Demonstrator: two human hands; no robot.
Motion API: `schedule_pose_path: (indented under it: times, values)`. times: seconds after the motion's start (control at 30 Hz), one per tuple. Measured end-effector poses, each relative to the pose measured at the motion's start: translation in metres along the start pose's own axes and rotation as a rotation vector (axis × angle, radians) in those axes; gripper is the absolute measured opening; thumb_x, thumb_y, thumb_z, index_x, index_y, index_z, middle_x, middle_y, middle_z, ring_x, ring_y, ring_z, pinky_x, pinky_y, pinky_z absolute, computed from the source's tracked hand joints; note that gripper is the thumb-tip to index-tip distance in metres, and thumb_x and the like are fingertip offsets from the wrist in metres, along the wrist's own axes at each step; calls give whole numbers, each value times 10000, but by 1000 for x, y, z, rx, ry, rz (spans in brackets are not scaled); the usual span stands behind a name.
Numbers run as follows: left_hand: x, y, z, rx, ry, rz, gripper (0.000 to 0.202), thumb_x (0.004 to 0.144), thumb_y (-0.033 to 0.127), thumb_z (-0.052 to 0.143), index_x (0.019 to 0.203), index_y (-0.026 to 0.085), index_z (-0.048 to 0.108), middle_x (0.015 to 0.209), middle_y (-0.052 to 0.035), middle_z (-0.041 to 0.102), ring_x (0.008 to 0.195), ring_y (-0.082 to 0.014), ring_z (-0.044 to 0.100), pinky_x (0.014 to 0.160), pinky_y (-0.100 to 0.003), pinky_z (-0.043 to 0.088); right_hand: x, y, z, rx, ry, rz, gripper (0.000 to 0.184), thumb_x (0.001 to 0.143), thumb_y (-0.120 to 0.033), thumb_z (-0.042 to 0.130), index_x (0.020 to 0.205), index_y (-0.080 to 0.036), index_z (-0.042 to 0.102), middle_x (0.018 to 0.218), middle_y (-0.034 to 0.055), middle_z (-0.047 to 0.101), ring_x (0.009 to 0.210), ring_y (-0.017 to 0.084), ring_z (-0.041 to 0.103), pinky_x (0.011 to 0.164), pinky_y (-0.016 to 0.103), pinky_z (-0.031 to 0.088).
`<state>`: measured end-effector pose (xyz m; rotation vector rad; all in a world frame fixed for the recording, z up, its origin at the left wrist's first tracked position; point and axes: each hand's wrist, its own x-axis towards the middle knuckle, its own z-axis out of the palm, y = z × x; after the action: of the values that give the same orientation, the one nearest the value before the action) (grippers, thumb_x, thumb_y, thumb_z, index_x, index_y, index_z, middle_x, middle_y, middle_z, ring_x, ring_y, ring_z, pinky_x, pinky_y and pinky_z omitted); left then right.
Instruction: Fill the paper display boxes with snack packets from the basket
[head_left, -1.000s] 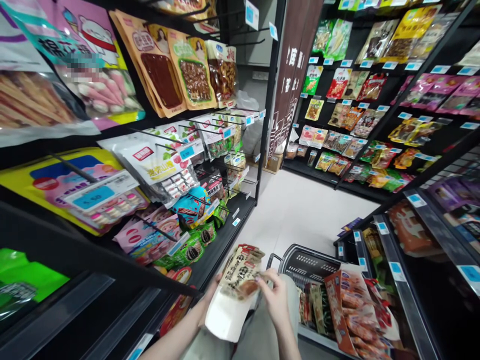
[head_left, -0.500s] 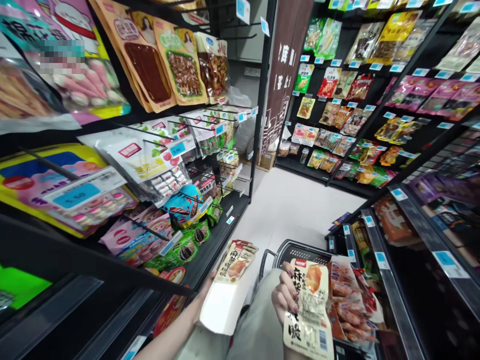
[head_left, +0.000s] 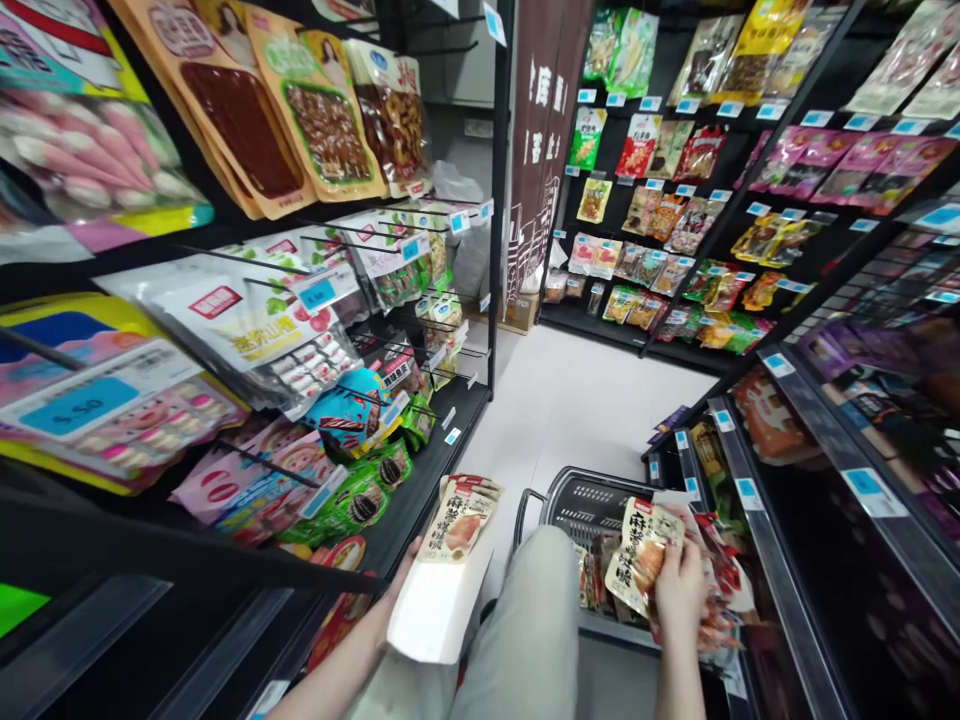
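My left hand (head_left: 407, 572) is closed around the side of an open white box (head_left: 433, 608), which is tilted. Several cream snack packets (head_left: 461, 520) with Chinese lettering stand in the box's far end. In my right hand (head_left: 684, 582) is a matching snack packet (head_left: 634, 552), gripped by its right edge, with lettering and a food picture facing up. It is over the dark shopping basket (head_left: 592, 478), which stands on the floor beyond my knee. Red and brown packets (head_left: 592, 570) lie inside the basket, partly hidden by the held packet and my hand.
A black rack (head_left: 457, 430) of hanging snack bags runs close along the left. Low shelves (head_left: 765, 500) with price tags flank the right. Pale floor (head_left: 570, 400) leads to another snack rack (head_left: 645, 340) at the back. My bent knee (head_left: 544, 590) is between box and basket.
My right hand has moved right and away from me with its packet, from beside my knee to over the basket. The left hand still holds the box. The view has shifted slightly.
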<state>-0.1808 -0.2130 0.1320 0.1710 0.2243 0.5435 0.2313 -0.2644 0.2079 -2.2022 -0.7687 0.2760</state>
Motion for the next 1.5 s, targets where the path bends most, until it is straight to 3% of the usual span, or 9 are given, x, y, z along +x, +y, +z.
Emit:
schedule_pose_path:
  times: [0.17, 0.33, 0.5, 0.6, 0.77, 1.0, 1.13, 1.27, 1.5]
  values:
    - [1, -2, 3, 24, 113, 2, 581, 849, 536, 573, 1211, 93, 671, 1133, -121, 734, 1029, -272, 701, 975, -366, 496, 17, 32, 24, -74, -112, 50, 310, 783, -502, 405, 798, -214, 519, 842, 211, 668, 910, 371, 649, 827, 484, 474]
    - [2, -4, 5, 70, 188, 24, 585, 900, 547, 440, 1166, 93, 696, 1024, -85, 759, 986, -280, 703, 935, -378, 499, -11, 27, 40, -9, -255, -6, 290, 759, -465, 439, 748, -211, 580, 837, 189, 706, 871, 348, 688, 807, 474, 508]
    - [6, -4, 5, 71, 159, 43, 602, 872, 547, 500, 1215, 84, 673, 1140, -121, 728, 1036, -287, 692, 1000, -400, 465, -67, -42, 46, 193, -434, -257, 361, 861, -482, 456, 942, -208, 676, 995, 103, 742, 923, 249, 687, 840, 363, 530]
    - [8, -4, 6, 65, 67, 52, 658, 905, 576, 433, 1294, 79, 622, 1249, -124, 680, 1136, -296, 646, 1054, -407, 417, -102, -103, 51, 255, -506, -611, 222, 928, -340, 496, 982, -219, 674, 996, 82, 721, 949, 239, 651, 859, 370, 505]
    - [9, -4, -1, 64, -116, 69, 641, 881, 568, 507, 1303, 99, 620, 1259, -125, 679, 1180, -282, 624, 1092, -368, 378, -135, -163, 75, -82, -472, -873, 345, 838, -130, 614, 1172, -214, 628, 1137, 99, 692, 1017, 303, 569, 884, 456, 441]
    - [12, 0, -1, 92, -307, 122, 653, 926, 524, 389, 1370, 71, 548, 1365, -125, 608, 1303, -281, 530, 1119, -349, 319, -139, -154, 88, -44, -549, -695, 127, 847, -143, 590, 848, -222, 689, 954, 67, 701, 973, 291, 533, 855, 437, 348]
    - [12, -1, -1, 60, -324, 97, 661, 934, 503, 389, 1408, 56, 500, 1403, -143, 571, 1327, -271, 514, 1126, -358, 320, -134, -152, 69, 545, -661, -476, 165, 853, -334, 614, 736, -219, 635, 766, 26, 641, 817, 220, 557, 791, 366, 406]
    - [9, -3, -2, 34, -244, 93, 699, 910, 546, 459, 1408, 57, 498, 1326, -163, 630, 1278, -305, 556, 1108, -397, 352, -132, -158, 43, 1155, -690, -30, 247, 837, -485, 664, 880, -251, 597, 701, -35, 575, 583, 128, 518, 560, 254, 423]
    - [4, 1, 20, 3, -249, 58, 633, 903, 487, 530, 1382, 73, 540, 1339, -144, 615, 1216, -286, 612, 1055, -364, 447, -118, -152, 11, 1720, -1147, 241, 273, 846, -503, 632, 861, -233, 593, 481, -161, 286, 229, 3, 11, 223, 182, 69]
